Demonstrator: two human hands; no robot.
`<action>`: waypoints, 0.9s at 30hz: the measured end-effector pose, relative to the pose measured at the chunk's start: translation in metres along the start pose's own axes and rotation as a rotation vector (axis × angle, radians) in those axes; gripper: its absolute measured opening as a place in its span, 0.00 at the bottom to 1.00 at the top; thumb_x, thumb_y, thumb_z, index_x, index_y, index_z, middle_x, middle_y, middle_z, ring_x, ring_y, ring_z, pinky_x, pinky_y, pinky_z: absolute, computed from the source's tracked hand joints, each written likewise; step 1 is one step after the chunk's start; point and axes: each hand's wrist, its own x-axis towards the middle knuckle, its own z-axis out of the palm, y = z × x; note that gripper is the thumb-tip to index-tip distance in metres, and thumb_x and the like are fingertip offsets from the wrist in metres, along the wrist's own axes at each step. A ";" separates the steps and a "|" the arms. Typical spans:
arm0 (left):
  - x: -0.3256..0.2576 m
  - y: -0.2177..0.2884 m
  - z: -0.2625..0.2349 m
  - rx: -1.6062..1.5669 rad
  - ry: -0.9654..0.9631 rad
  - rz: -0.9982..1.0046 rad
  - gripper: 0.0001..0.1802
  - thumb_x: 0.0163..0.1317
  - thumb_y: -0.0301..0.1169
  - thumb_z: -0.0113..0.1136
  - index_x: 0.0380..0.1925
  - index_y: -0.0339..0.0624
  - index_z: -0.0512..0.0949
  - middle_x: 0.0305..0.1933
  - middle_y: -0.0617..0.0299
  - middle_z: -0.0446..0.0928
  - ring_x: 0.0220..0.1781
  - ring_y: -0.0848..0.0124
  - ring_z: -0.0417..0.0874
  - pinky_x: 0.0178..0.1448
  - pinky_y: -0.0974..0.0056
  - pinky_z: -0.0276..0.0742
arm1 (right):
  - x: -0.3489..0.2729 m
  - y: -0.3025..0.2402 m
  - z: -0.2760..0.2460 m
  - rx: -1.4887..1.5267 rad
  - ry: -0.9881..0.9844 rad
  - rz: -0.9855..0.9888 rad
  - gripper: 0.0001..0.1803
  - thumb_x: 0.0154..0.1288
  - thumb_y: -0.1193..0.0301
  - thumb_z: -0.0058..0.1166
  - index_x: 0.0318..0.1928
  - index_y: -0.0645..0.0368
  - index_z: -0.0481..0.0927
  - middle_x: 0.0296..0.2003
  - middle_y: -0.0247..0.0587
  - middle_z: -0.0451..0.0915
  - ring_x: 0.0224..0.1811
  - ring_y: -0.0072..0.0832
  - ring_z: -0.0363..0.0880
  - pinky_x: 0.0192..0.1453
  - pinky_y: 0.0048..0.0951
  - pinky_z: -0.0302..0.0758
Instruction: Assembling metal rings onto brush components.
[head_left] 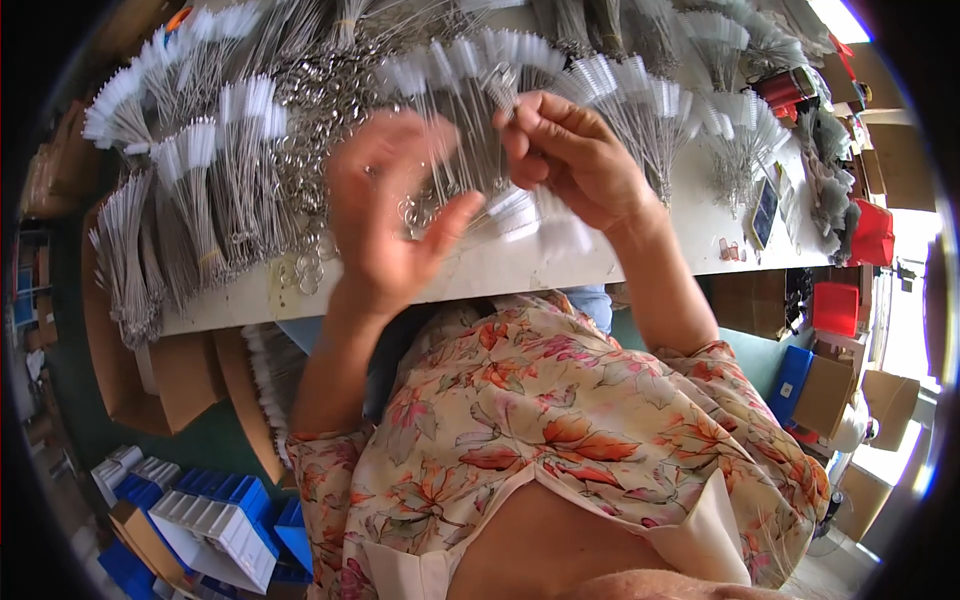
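My right hand (570,150) is raised over the table's front part, its thumb and fingers pinched on a small bundle of wire brushes (500,88). Looped wire ends stick up above the fingertips. White bristle ends (515,213) show below that hand, partly blurred; whether they belong to the same bundle I cannot tell. My left hand (390,210) is smeared by motion, with its thumb stretched away from the fingers and nothing visible in it. Behind and beside it lies a heap of metal rings (310,100). More thin wire brushes (445,75) with white bristles lie beyond both hands.
Bundled brushes line the white table (590,265) at left (205,200), back and right (740,130). A phone-like dark object (765,212) lies near the right edge. Cardboard boxes (185,380), blue and white bins (215,530) and a red bin (836,308) stand around the table.
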 end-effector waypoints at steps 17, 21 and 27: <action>-0.021 0.039 -0.018 -0.352 -0.181 -0.125 0.09 0.47 0.27 0.67 0.29 0.42 0.78 0.32 0.63 0.76 0.32 0.73 0.77 0.34 0.70 0.73 | -0.032 0.000 0.032 -0.563 -0.304 0.514 0.11 0.66 0.66 0.48 0.37 0.61 0.78 0.23 0.30 0.77 0.22 0.13 0.69 0.26 0.17 0.66; -0.058 0.036 -0.036 -0.084 0.031 -0.710 0.08 0.53 0.25 0.63 0.33 0.36 0.77 0.31 0.60 0.76 0.30 0.74 0.76 0.32 0.69 0.71 | -0.077 -0.001 -0.017 -1.536 -0.146 0.225 0.07 0.60 0.70 0.51 0.33 0.60 0.80 0.29 0.42 0.80 0.30 0.34 0.80 0.34 0.30 0.74; -0.112 0.025 -0.052 0.433 -0.312 -0.730 0.07 0.57 0.30 0.60 0.27 0.40 0.73 0.24 0.59 0.72 0.21 0.69 0.74 0.26 0.68 0.68 | -0.085 0.042 -0.025 -1.521 -0.013 0.045 0.05 0.58 0.70 0.55 0.33 0.56 0.81 0.30 0.37 0.80 0.28 0.36 0.79 0.34 0.32 0.76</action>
